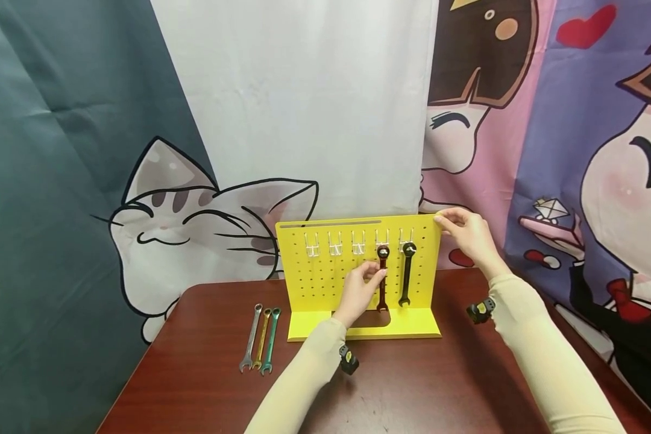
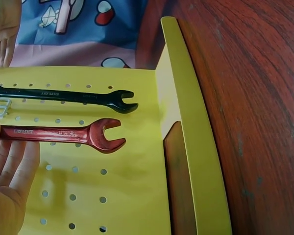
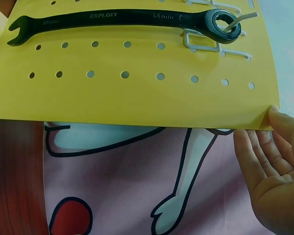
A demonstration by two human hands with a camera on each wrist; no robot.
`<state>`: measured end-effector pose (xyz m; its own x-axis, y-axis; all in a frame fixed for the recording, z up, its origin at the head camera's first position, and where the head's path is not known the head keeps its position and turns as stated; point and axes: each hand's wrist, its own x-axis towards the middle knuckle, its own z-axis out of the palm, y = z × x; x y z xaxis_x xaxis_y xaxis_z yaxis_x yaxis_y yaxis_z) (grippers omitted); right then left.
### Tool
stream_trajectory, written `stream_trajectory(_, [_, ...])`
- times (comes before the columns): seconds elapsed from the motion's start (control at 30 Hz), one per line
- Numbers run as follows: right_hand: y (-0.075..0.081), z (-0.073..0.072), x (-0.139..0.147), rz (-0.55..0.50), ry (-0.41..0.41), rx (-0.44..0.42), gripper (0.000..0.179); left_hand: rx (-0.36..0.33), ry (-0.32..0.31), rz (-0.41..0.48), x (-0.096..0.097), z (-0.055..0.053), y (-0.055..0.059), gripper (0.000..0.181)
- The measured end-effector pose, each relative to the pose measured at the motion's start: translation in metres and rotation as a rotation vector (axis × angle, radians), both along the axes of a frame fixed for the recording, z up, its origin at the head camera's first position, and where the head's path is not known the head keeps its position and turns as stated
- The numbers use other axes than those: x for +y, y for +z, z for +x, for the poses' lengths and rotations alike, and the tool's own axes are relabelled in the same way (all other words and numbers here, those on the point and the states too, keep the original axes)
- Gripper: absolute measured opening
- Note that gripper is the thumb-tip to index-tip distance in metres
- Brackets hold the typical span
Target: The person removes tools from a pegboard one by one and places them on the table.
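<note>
A red combination wrench (image 1: pixel 382 280) hangs upright at a hook on the yellow pegboard (image 1: pixel 325 277), ring end up. My left hand (image 1: pixel 355 292) pinches its shank between thumb and fingers; in the left wrist view the red wrench's open end (image 2: pixel 107 136) points toward the board's base. To its right a black wrench (image 1: pixel 407 274) hangs by its ring on another hook, apart from either hand. My right hand (image 1: pixel 469 235) pinches the board's upper right corner, thumb in front and fingers behind, as the right wrist view shows.
Several white wire hooks (image 1: pixel 335 244) line the upper board. On the brown table (image 1: pixel 195 361), left of the board, lie a silver wrench (image 1: pixel 251 337), a gold wrench (image 1: pixel 262 339) and a green wrench (image 1: pixel 271 340). A printed cloth (image 1: pixel 304 120) hangs behind.
</note>
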<state>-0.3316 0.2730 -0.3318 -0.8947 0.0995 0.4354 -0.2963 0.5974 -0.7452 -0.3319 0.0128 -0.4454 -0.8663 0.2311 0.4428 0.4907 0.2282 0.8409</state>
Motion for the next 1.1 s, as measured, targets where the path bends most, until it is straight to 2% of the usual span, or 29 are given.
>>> stream_trajectory(0.13, [0.001,-0.0001,0.0004,0.001,-0.001,-0.003,0.042,-0.002,-0.003,-0.006,-0.0005,-0.0025,0.0004,0.03])
stream_trajectory(0.4, [0.0018,-0.0027,-0.0007,-0.018,-0.004,0.003,0.041,-0.11,-0.116,0.117,-0.0045,-0.006,0.0039,0.027])
stream_trajectory(0.6, [0.0007,-0.0041,-0.0009,-0.029,-0.009,0.003,0.038,-0.14,-0.123,0.153,-0.0047,-0.006,0.0047,0.024])
stream_trajectory(0.77, [0.0011,-0.0037,-0.0011,-0.028,-0.007,-0.004,0.039,-0.131,-0.116,0.15,-0.0048,-0.0045,0.0057,0.024])
stream_trajectory(1.1, [0.0026,-0.0022,-0.0017,-0.028,-0.005,-0.009,0.038,-0.06,-0.111,0.119,-0.0018,-0.0021,0.0074,0.025])
